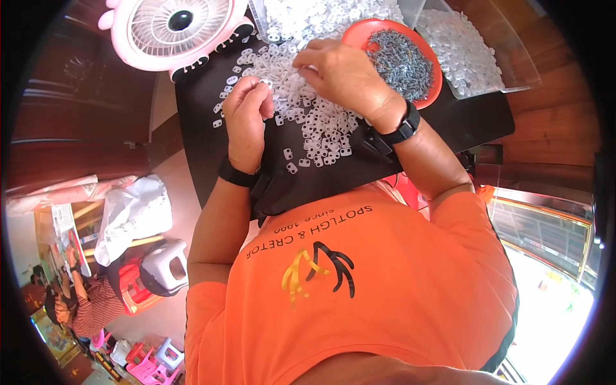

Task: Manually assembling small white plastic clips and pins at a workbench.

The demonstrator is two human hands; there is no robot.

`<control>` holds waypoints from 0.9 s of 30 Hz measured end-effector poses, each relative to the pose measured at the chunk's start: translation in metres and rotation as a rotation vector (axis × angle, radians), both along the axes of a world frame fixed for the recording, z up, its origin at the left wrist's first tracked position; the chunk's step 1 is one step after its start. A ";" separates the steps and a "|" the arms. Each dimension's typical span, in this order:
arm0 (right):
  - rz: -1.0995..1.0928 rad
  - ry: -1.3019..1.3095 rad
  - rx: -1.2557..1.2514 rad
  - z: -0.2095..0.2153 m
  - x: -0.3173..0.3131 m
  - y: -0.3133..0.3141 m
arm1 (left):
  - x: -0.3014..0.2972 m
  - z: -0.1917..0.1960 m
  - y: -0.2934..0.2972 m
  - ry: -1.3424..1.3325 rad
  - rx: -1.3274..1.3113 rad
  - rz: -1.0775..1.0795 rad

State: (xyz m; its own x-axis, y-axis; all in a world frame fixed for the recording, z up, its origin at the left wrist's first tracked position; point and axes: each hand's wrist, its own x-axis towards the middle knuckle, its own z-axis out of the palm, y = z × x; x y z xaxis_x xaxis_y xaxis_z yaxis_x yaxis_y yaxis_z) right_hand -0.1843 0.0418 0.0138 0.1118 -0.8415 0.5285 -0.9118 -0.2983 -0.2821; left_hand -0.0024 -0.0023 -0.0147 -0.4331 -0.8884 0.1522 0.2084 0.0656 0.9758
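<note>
Over the near-left part of the pile, my left hand (246,122) pinches a small white plastic piece with holes (266,83) between thumb and fingertips. My right hand (344,72) hovers above the loose white two-holed plastic pieces (326,131), its thumb and fingers bent together; whether anything sits between them is too small to tell. Close to the right wrist stands a round orange-red plate (437,76) heaped with small grey metal screws (403,64). The white pieces spread across the black tabletop (205,144) around and below both hands.
A pink fan (170,61) stands at the far left of the table. Clear bins of white pieces (330,14) and translucent small parts (459,54) sit at the back. On the floor side at left are a white bag (136,215), stools (165,266) and another person (93,308).
</note>
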 end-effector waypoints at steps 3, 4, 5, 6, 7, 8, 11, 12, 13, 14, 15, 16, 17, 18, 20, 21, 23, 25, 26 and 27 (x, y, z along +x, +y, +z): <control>-0.147 0.101 -0.043 0.020 -0.017 0.005 | 0.001 -0.003 -0.002 -0.005 -0.012 -0.006; -0.178 0.147 -0.048 0.025 -0.025 0.008 | 0.002 -0.004 -0.002 0.002 -0.010 -0.002; -0.209 0.191 -0.055 0.027 -0.036 0.011 | 0.002 -0.004 -0.003 0.010 0.001 -0.005; -0.195 0.258 -0.045 0.023 -0.051 0.011 | 0.001 -0.004 -0.003 0.022 0.014 -0.012; -0.248 0.312 0.101 0.022 -0.059 0.015 | 0.001 -0.004 -0.003 0.030 0.017 -0.011; -0.301 0.364 0.247 0.020 -0.067 0.019 | -0.001 -0.002 -0.002 0.048 0.013 -0.011; -0.213 0.424 0.278 0.001 -0.078 0.030 | -0.002 0.004 0.002 0.078 0.024 -0.005; -0.191 0.503 0.322 -0.001 -0.077 0.032 | -0.001 0.005 0.002 0.084 0.035 -0.008; -0.181 0.510 0.325 -0.003 -0.075 0.031 | -0.001 0.004 0.001 0.088 0.024 -0.012; -0.206 0.476 0.344 -0.006 -0.074 0.031 | 0.000 0.003 0.000 0.092 0.029 -0.005; -0.231 0.440 0.362 -0.008 -0.074 0.031 | 0.000 0.003 0.000 0.092 0.021 -0.012; -0.225 0.443 0.366 -0.008 -0.072 0.030 | 0.000 0.002 0.000 0.091 0.012 -0.020; -0.246 0.456 0.365 -0.009 -0.071 0.029 | 0.001 0.002 -0.001 0.081 0.015 -0.019; -0.268 0.469 0.365 -0.010 -0.071 0.028 | 0.001 0.002 -0.002 0.081 0.020 -0.018; -0.247 0.431 0.374 -0.010 -0.074 0.026 | 0.001 0.000 -0.003 0.102 0.019 -0.014; -0.228 0.393 0.380 -0.011 -0.077 0.026 | 0.002 0.000 -0.003 0.091 0.023 -0.013; -0.187 0.363 0.357 -0.013 -0.084 0.024 | 0.001 0.000 -0.003 0.071 0.014 -0.001; -0.168 0.286 0.355 -0.013 -0.085 0.026 | 0.002 -0.002 -0.005 0.059 -0.017 0.004; -0.169 0.284 0.360 -0.015 -0.087 0.027 | 0.002 -0.003 -0.006 0.057 -0.013 0.002; -0.183 0.281 0.271 -0.018 -0.089 0.025 | 0.001 -0.002 -0.006 0.066 -0.006 0.001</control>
State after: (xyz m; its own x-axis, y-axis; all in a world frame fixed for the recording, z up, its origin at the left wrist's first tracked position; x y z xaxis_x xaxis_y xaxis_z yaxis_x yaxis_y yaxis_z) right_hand -0.2738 0.0670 -0.0039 0.0560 -0.9651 0.2560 -0.9954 -0.0741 -0.0615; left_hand -0.0009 -0.0082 -0.0171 -0.4210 -0.8878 0.1858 0.2723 0.0717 0.9595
